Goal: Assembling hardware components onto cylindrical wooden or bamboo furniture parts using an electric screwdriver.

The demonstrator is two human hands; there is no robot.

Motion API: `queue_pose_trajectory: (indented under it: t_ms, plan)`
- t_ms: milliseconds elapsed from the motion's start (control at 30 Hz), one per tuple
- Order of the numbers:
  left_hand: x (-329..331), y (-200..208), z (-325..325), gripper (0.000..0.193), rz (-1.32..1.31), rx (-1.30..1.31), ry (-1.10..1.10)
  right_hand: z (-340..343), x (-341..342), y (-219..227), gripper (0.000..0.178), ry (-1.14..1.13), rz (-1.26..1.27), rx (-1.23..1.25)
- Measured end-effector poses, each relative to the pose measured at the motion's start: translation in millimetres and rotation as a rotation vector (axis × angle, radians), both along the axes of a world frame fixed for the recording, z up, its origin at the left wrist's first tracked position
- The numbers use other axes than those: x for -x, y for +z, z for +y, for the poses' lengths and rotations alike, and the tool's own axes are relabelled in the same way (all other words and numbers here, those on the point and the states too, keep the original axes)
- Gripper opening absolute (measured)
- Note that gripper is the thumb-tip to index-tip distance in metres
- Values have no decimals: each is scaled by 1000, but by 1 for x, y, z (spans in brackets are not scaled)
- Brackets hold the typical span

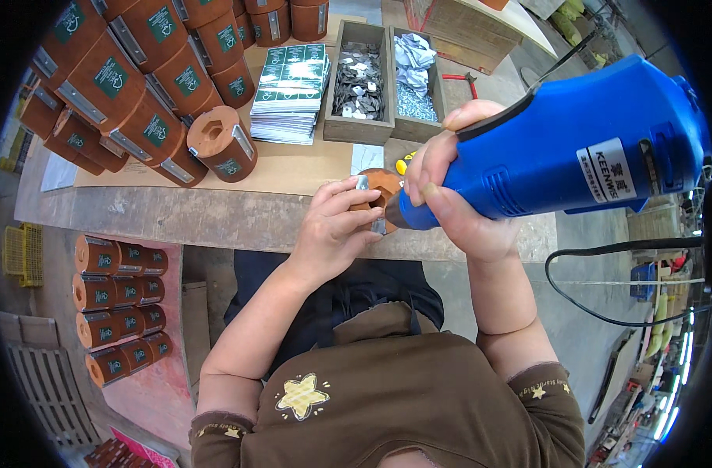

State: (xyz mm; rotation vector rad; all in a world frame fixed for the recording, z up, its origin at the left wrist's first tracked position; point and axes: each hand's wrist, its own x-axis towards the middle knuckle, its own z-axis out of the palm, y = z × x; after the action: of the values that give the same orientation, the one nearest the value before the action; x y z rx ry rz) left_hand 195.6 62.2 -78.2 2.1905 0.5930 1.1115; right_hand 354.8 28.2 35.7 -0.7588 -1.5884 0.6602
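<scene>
My right hand [469, 187] is wrapped around a big blue electric screwdriver [559, 148], its dark nose pointing left. The nose meets a reddish-brown wooden cylinder [385, 181] at the bench's near edge. My left hand [336, 222] grips this cylinder from the left, fingers curled over its top beside the dark central hole. A grey wrap covers one left fingertip. Part of a metal strip shows on the cylinder's near side. The tool's tip and the far right of the cylinder are hidden behind the nose and my right hand.
Finished-looking wooden cylinders [157, 129] are stacked at the far left. A pile of green-and-white label sheets [289, 93] lies beside wooden boxes of small metal plates [363, 82] and screws [414, 101]. Red-handled pliers [471, 84] lie behind. A black cable [574, 292] loops at right.
</scene>
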Motion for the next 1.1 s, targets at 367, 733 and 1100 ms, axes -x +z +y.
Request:
queue_pose_trajectory:
  t_ms: [367, 733, 1100]
  plan:
    - [1, 1, 0, 37, 5, 10, -1, -2, 3, -2, 46, -14, 20, 38]
    - [0, 6, -1, 29, 36, 54, -25, -10, -32, -13, 56, -42, 577, -29]
    - [10, -6, -4, 39, -315, 344, -38, -39, -110, -71, 43, -382, 1003, 103]
